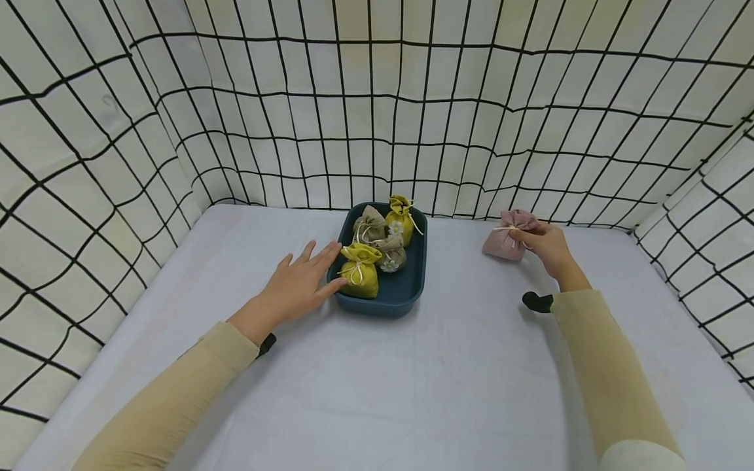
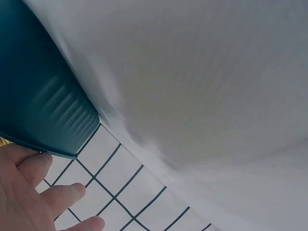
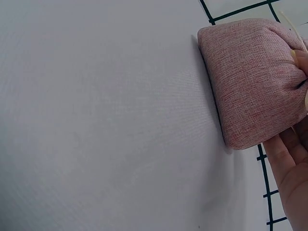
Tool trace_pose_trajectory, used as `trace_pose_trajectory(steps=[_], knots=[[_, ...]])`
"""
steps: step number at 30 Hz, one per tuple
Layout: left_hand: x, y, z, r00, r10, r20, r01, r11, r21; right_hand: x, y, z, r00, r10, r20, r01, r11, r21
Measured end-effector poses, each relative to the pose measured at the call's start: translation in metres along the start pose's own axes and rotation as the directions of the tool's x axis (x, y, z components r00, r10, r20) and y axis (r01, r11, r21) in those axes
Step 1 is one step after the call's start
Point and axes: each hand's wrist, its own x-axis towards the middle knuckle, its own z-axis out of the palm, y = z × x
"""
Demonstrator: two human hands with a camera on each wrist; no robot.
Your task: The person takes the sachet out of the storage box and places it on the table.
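A dark blue tray (image 1: 383,306) stands on the white table, with several small drawstring pouches in it: two yellow ones (image 1: 360,271) and two beige ones (image 1: 370,226). My left hand (image 1: 326,267) lies flat with straight fingers against the tray's left rim, beside the front yellow pouch. In the left wrist view the fingers (image 2: 33,192) sit under the tray's wall (image 2: 43,96). My right hand (image 1: 533,239) pinches the tied neck of a pink pouch (image 1: 503,243) that rests on the table right of the tray. The right wrist view shows that pouch (image 3: 250,82) close up, held by my right hand (image 3: 288,168).
White cloth walls with a black grid (image 1: 377,118) close in the table at the back, left and right. The white tabletop (image 1: 412,392) stretches from the tray toward me. Black wrist straps (image 1: 537,301) show on both beige sleeves.
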Motion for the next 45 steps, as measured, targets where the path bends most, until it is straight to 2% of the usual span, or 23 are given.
trace_pose_trajectory(steps=[6,13,19,24,34,45], knots=[[0.001,0.000,0.000,1.000,-0.004,0.005,0.004,1.000,-0.001,0.001,0.003,0.000,1.000,-0.029,0.007,0.029,1.000,0.013],[0.000,-0.001,0.001,1.000,-0.004,0.004,0.004,1.000,-0.003,0.001,0.004,0.000,0.997,-0.010,0.080,0.008,1.000,0.024],[0.000,-0.002,0.002,1.000,-0.001,0.000,0.001,1.000,0.004,0.000,0.001,-0.003,0.991,0.005,0.136,-0.003,1.000,-0.014],[0.000,-0.002,0.002,1.000,0.001,-0.003,-0.001,1.000,0.009,-0.008,-0.010,-0.007,0.984,0.003,0.180,-0.002,1.000,-0.007],[0.000,-0.002,0.002,1.000,0.010,-0.004,-0.010,1.000,0.001,-0.001,0.004,-0.016,0.977,-0.001,0.214,0.018,0.997,-0.078],[0.001,-0.003,0.002,1.000,0.012,-0.007,-0.012,1.000,-0.001,-0.007,0.001,-0.026,0.966,-0.027,0.256,0.045,0.997,-0.064]])
